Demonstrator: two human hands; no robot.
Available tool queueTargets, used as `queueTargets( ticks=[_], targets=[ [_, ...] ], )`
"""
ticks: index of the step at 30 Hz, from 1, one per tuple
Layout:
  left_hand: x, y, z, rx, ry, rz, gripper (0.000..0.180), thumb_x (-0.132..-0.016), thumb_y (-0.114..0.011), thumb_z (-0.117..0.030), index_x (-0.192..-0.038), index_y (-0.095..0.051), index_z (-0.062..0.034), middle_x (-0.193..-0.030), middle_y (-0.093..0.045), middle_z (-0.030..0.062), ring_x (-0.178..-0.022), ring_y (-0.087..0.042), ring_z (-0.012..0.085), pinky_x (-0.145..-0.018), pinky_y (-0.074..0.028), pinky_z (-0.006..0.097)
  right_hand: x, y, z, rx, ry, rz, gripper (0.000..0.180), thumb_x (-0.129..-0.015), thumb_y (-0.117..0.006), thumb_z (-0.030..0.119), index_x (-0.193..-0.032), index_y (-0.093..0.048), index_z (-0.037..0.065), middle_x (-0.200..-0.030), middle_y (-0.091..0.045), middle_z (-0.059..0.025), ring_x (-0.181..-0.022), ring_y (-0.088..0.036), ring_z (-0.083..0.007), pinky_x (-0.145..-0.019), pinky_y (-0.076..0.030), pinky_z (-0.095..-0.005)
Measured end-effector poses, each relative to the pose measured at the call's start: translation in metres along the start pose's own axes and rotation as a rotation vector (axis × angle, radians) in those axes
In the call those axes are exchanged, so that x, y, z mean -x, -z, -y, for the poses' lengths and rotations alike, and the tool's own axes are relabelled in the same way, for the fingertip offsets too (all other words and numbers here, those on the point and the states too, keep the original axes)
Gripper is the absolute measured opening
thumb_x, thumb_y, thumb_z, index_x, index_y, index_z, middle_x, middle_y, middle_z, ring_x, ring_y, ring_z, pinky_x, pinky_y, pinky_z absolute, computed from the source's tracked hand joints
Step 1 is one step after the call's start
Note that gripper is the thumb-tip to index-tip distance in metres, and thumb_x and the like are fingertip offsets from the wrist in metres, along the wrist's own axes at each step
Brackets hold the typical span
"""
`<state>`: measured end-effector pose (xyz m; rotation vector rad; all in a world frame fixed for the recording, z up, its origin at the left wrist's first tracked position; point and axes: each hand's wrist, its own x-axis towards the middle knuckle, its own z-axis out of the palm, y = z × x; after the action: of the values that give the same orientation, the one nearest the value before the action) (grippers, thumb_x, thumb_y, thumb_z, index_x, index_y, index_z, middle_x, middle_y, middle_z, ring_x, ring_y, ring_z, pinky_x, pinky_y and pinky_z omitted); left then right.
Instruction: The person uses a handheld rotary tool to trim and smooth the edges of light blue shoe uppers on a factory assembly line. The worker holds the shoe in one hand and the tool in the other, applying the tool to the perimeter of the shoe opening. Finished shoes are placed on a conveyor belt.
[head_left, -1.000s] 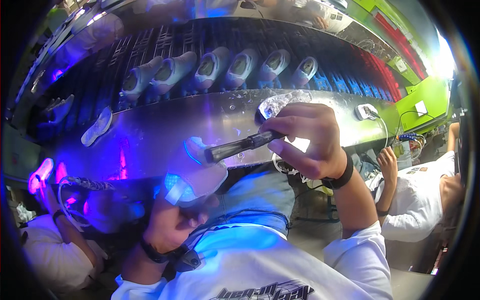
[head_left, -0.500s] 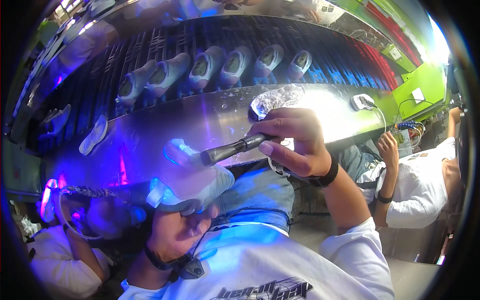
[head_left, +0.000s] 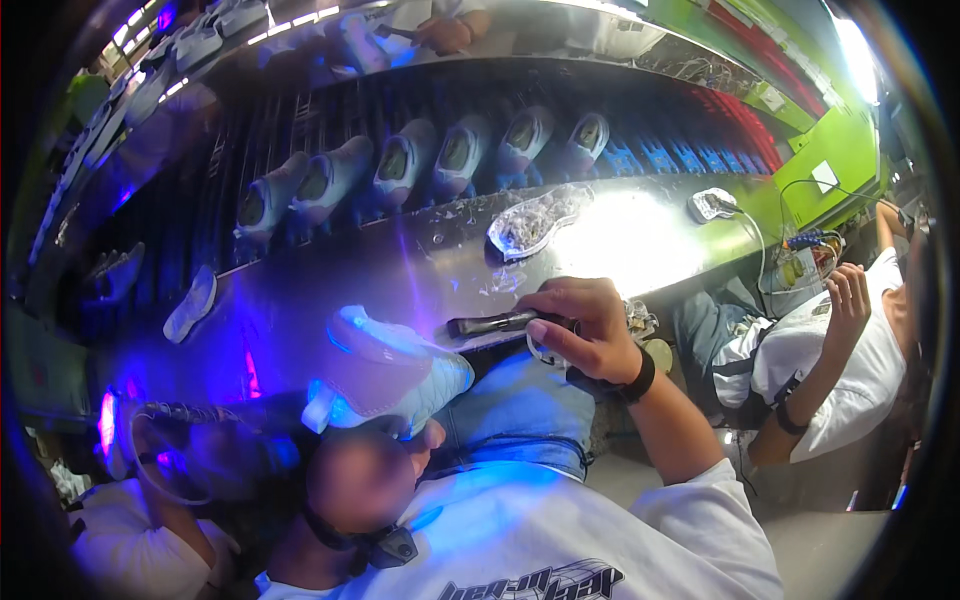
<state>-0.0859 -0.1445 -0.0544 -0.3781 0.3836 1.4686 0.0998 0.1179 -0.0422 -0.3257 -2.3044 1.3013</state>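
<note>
My left hand (head_left: 368,478) supports a pale shoe (head_left: 385,372) from below, thumb along its underside. Blur hides much of that hand. The shoe is lit blue and tilted, its toe and heel ends bright at the edges. In my right hand (head_left: 585,325) a dark flat brush (head_left: 490,324) is pinched between thumb and fingers. Its tip points left and lies just right of the shoe; whether they touch I cannot tell. Beyond the brush, a white sole-shaped dish (head_left: 540,218) with crumpled whitish stuff in it rests on the metal ledge (head_left: 430,240).
A row of pale shoes (head_left: 455,155) stands on the dark roller conveyor (head_left: 380,85) behind the ledge. One white sole (head_left: 190,305) lies at left. A corded white sole-shaped piece (head_left: 712,205) is at right. Co-workers in white shirts sit on both sides (head_left: 830,410).
My right hand has come down and nearer, taking the brush from over the shoe to beside it. The brush now lies flatter. A co-worker's hand at right has moved rightward.
</note>
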Motion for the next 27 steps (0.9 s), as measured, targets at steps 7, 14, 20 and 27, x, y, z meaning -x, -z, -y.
queueTargets(
  ticks=[7, 14, 20, 27],
  targets=[
    [-0.049, 0.024, -0.008, -0.245, -0.087, -0.031, 0.068, -0.100, -0.056, -0.054, -0.137, -0.055, 0.0030, -0.110, -0.066, 0.0280, -0.087, -0.069, 0.0357, -0.076, -0.062, 0.042, 0.022, -0.003, 0.011, -0.103, -0.398, -0.159, 0.024, -0.093, -0.076, 0.020, -0.098, -0.077, -0.004, -0.071, -0.067, -0.0142, -0.060, -0.064, -0.0185, -0.057, -0.049, -0.0338],
    [-0.123, -0.054, -0.021, -0.478, -0.122, 0.168, 0.049, -0.100, -0.058, -0.036, -0.132, -0.062, 0.0010, -0.124, -0.070, 0.0182, -0.115, -0.068, 0.0294, -0.103, -0.052, 0.047, 0.058, 0.045, 0.009, -0.182, -0.296, -0.459, 0.025, -0.101, -0.070, 0.018, -0.103, -0.074, -0.007, -0.071, -0.062, -0.0015, -0.063, -0.053, -0.0081, -0.055, -0.040, -0.0290],
    [-0.312, -0.198, -0.019, -1.154, -0.114, 0.185, 0.085, -0.090, -0.068, -0.015, -0.165, -0.030, -0.0022, -0.131, -0.064, 0.0117, -0.114, -0.064, 0.0202, -0.102, -0.050, 0.033, 0.101, 0.083, -0.015, -0.676, -0.530, -0.882, 0.029, -0.101, -0.060, 0.017, -0.110, -0.072, -0.007, -0.076, -0.061, -0.0016, -0.063, -0.045, -0.0050, -0.058, -0.033, -0.0215],
    [-0.568, -0.310, 0.061, -2.502, -0.558, 0.031, 0.103, -0.071, -0.077, -0.050, -0.154, -0.044, 0.0021, -0.136, -0.064, 0.0308, -0.127, -0.065, 0.0394, -0.107, -0.051, 0.041, 0.128, 0.088, -0.043, -0.597, -0.717, -1.046, 0.015, -0.101, -0.066, 0.015, -0.093, -0.067, 0.002, -0.071, -0.059, 0.0028, -0.058, -0.046, -0.0031, -0.052, -0.032, -0.0204]
  ],
)
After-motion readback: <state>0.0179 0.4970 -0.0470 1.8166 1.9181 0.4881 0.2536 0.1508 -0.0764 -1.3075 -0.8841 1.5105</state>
